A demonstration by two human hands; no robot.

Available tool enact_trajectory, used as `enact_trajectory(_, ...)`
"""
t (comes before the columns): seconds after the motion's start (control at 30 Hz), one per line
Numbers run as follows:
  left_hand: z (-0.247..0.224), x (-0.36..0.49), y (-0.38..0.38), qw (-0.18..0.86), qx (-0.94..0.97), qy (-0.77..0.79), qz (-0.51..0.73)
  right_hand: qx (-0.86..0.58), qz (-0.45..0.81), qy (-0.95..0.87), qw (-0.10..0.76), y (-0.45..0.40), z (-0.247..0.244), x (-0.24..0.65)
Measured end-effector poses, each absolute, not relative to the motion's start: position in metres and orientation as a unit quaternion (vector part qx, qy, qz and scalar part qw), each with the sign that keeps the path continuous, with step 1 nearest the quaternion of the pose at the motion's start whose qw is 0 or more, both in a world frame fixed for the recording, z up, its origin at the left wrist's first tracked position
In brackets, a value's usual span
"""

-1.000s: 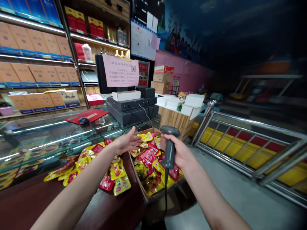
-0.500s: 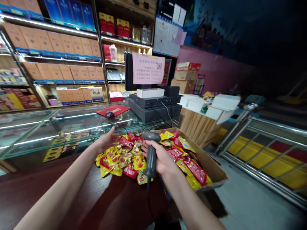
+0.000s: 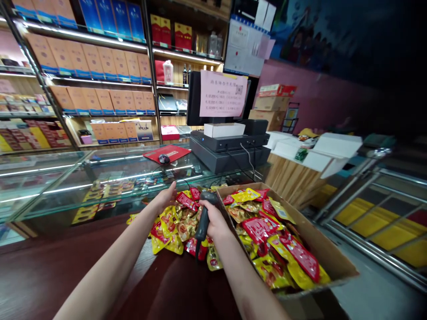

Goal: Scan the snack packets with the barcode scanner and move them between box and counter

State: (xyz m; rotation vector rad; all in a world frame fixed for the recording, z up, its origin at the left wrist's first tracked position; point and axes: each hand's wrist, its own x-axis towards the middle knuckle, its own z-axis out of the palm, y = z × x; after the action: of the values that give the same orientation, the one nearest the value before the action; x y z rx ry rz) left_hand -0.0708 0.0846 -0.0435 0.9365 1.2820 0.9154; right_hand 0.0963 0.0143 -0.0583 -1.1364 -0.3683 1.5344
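My right hand is wrapped round the grip of a dark grey barcode scanner, whose cable hangs down toward me. Under and beside it lies a pile of small red, yellow and gold snack packets on the dark brown table. At the far left side of the pile is my left hand, fingers stretched out and apart, with nothing seen in it. Whether its fingers touch the packets I cannot tell. Right of the scanner, a cardboard box holds more of the red and yellow packets.
Behind the pile stands a glass display counter with a computer mouse on a red mat. A black cash drawer and a monitor with a pink notice are beyond. Metal railing runs along the right.
The view has shifted, so the box shows larger and more fully. My right hand and the scanner have moved left relative to the box, over the loose packets. My left hand stays outstretched.
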Motion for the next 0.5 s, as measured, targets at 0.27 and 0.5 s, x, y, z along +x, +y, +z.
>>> enact_trajectory(0.27,-0.037,-0.073,0.061,0.575,0.491,0.527,0.387,-0.485,0.663,-0.099,0.561,0.010,-0.065,0.100)
enact_trajectory(0.5,-0.051,-0.061,0.007,0.575,0.546,0.509,0.336,-0.473,0.600,-0.151,0.627,-0.014,-0.057,0.105)
